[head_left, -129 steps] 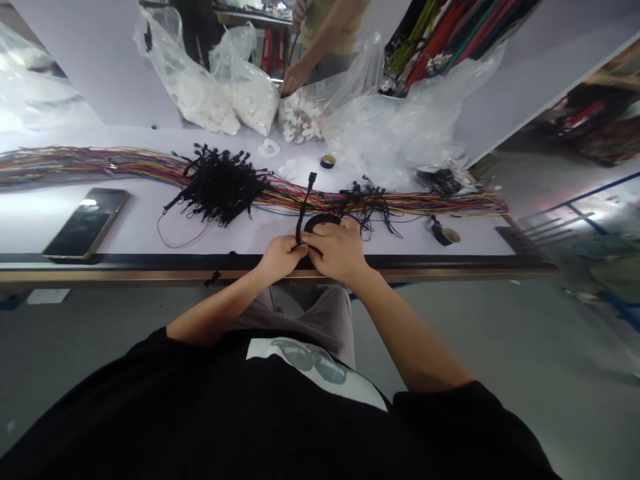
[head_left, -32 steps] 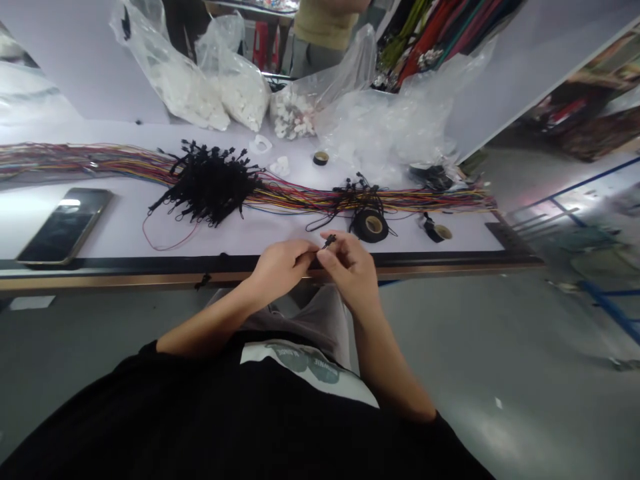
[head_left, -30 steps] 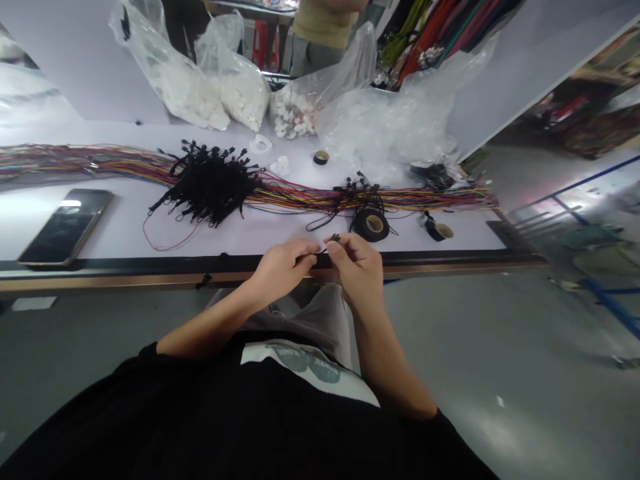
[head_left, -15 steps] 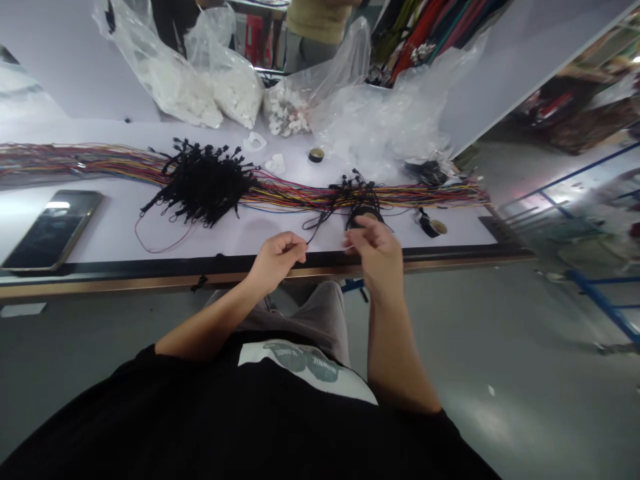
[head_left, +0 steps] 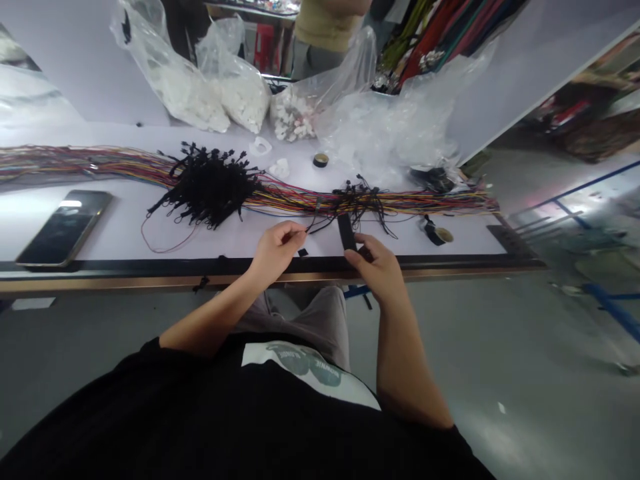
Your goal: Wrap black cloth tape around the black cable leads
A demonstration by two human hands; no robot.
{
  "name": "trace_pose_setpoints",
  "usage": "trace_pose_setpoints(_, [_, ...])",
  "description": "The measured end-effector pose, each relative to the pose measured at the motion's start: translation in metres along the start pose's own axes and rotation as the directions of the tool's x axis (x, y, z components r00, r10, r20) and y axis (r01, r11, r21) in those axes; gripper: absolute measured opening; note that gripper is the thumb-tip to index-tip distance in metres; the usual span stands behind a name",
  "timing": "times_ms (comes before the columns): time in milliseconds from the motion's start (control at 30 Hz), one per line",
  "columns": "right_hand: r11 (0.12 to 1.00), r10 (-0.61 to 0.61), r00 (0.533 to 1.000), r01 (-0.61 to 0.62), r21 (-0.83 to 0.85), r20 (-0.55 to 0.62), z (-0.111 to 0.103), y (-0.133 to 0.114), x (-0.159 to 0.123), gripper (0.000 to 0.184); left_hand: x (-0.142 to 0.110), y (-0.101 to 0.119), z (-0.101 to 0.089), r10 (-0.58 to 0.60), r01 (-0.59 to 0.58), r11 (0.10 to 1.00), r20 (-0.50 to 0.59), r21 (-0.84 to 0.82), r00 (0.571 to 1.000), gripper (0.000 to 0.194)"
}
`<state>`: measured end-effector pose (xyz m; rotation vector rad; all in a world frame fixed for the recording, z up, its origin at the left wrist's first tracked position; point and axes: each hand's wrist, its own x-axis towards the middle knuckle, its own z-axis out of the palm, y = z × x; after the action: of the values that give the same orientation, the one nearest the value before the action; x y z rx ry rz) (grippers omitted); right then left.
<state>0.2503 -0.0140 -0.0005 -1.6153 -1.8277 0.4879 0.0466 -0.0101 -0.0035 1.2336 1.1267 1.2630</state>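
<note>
My left hand [head_left: 280, 250] pinches the end of a thin black cable [head_left: 315, 230] above the table's front edge. A small black scrap [head_left: 303, 253] shows just below these fingertips; whether it is attached I cannot tell. To the right, my right hand [head_left: 375, 263] grips a roll of black tape [head_left: 347, 233], turned so that its wide outer face shows. Behind both hands lies a small cluster of black cables with connectors [head_left: 360, 200], on top of a long bundle of coloured wires [head_left: 285, 195].
A large pile of black cables [head_left: 210, 190] and a phone [head_left: 65, 227] lie to the left. Two more tape rolls, one near the back [head_left: 321, 160] and one at right [head_left: 439, 233], rest on the table. Plastic bags of white parts [head_left: 245, 100] line the back. A person [head_left: 325, 30] stands beyond.
My right hand has taken up the tape roll from beside the cable cluster and turned it on edge. My left hand keeps its pinch on the cable. The view has shifted slightly.
</note>
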Motion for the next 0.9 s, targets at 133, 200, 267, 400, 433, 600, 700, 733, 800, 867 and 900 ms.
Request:
trace_pose_setpoints(133, [0.993,-0.101,0.992,0.096,0.067,0.070,0.007,-0.023,-0.019,0.036,-0.005,0.004,0.007,0.130,-0.138,0.984,0.073,0.110,0.989,0.018])
trace_pose_setpoints(200, [0.989,-0.146,0.987,0.145,0.021,0.065,0.011,-0.027,-0.023,0.037,-0.008,0.005,0.009,0.155,-0.172,0.974,0.124,0.147,0.980,0.020])
trace_pose_setpoints(267, [0.981,-0.187,0.982,0.189,-0.053,0.041,0.015,-0.027,-0.025,0.039,-0.008,0.006,0.011,0.155,-0.180,0.969,0.154,0.169,0.976,0.013])
trace_pose_setpoints(400, [0.951,-0.237,0.971,0.235,-0.201,0.016,0.020,-0.029,-0.028,0.040,-0.006,0.009,0.009,0.087,-0.125,0.970,0.185,0.208,0.979,0.008])
trace_pose_setpoints(433, [0.945,-0.237,0.971,0.235,-0.229,0.017,0.020,-0.031,-0.029,0.040,-0.006,0.010,0.008,0.072,-0.114,0.969,0.191,0.220,0.979,0.010])
trace_pose_setpoints(600, [0.946,-0.165,0.980,0.125,-0.300,-0.113,0.024,-0.043,-0.033,0.048,-0.010,0.012,0.008,0.039,-0.096,0.965,0.231,0.244,0.972,0.016])
trace_pose_setpoints(700, [0.944,-0.147,0.980,0.098,-0.315,-0.137,0.025,-0.045,-0.029,0.044,-0.014,0.013,0.010,0.035,-0.100,0.970,0.279,0.222,0.960,0.019])
trace_pose_setpoints(733, [0.943,-0.147,0.981,0.099,-0.318,-0.128,0.025,-0.045,-0.027,0.039,-0.015,0.013,0.010,0.024,-0.087,0.974,0.288,0.210,0.957,0.018])
trace_pose_setpoints(800, [0.952,-0.129,0.986,0.094,-0.290,-0.104,0.024,-0.043,-0.024,0.030,-0.016,0.013,0.009,-0.010,-0.043,0.983,0.289,0.178,0.957,0.015])
trace_pose_setpoints(867, [0.977,-0.094,0.991,0.074,-0.199,-0.093,0.021,-0.040,-0.022,0.027,-0.017,0.012,0.008,-0.026,-0.007,0.992,0.252,0.127,0.967,0.009])
trace_pose_setpoints(900, [0.989,-0.079,0.993,0.067,-0.132,-0.091,0.019,-0.039,-0.022,0.027,-0.017,0.011,0.007,-0.027,0.006,0.996,0.229,0.090,0.973,0.011])
